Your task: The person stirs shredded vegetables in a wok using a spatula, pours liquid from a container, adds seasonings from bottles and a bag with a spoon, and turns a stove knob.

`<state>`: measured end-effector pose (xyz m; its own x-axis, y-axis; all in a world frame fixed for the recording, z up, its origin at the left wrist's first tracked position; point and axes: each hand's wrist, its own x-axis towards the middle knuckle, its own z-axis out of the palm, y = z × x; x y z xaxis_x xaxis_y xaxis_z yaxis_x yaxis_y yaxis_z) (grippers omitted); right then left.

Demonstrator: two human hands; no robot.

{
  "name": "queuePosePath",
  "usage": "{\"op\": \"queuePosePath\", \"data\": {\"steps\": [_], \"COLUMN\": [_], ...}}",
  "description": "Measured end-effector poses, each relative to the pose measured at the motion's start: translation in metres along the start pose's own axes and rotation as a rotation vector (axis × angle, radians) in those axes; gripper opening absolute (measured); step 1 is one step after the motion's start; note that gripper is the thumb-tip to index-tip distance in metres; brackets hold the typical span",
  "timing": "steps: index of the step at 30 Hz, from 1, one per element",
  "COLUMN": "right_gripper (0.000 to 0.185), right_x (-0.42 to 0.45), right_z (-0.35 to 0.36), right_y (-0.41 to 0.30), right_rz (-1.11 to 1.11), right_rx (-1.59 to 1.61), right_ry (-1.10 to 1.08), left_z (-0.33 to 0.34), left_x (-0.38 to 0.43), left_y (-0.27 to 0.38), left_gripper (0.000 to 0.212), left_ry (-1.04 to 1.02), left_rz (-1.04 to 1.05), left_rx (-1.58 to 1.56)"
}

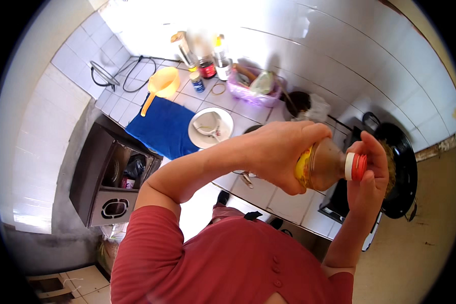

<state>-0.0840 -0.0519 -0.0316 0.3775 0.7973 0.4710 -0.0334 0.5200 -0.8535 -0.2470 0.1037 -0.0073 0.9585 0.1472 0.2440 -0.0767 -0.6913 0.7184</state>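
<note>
My left hand (pixel 285 155) grips the body of a plastic bottle (pixel 326 165) with a yellow label, which lies sideways in the air, its neck pointing right. At the neck, the thumb and fingers of my right hand (pixel 366 171) are around the red screw cap (pixel 359 167), above a white collar. Behind my right hand, a black wok (pixel 404 167) with food in it stands over a black stove (pixel 336 201). My left hand hides the bottle's base and part of the counter.
On the tiled counter (pixel 288 203) are a white bowl (pixel 192 133), blue cloth (pixel 163 125), orange dipper (pixel 165 81), small blue-labelled jar (pixel 197 83), several bottles (pixel 223 62), a purple-lined basket (pixel 250 97) and a dark pot (pixel 298 102). A cable (pixel 127 74) lies at the back left.
</note>
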Motion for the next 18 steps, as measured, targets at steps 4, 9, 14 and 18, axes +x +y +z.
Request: {"op": "queuePosePath", "data": {"steps": [4, 9, 14, 18], "right_gripper": [0.050, 0.040, 0.052, 0.038], "right_x": [0.034, 0.088, 0.109, 0.021], "right_z": [0.077, 0.136, 0.183, 0.177], "right_y": [0.035, 0.082, 0.115, 0.127], "right_rz": [0.305, 0.481, 0.209, 0.396], "right_rx": [0.050, -0.046, -0.641, -0.966], "right_ry": [-0.192, -0.483, 0.004, -0.105], "left_z": [-0.048, -0.099, -0.160, -0.183], "left_x": [-0.072, -0.118, -0.101, -0.083], "left_y": [-0.050, -0.122, -0.241, -0.304], "left_gripper": [0.075, 0.063, 0.077, 0.085], "left_ry": [0.059, 0.259, 0.624, 0.751], "left_rz": [-0.012, 0.139, -0.096, -0.220], "left_rx": [0.000, 0.173, 0.052, -0.019]}}
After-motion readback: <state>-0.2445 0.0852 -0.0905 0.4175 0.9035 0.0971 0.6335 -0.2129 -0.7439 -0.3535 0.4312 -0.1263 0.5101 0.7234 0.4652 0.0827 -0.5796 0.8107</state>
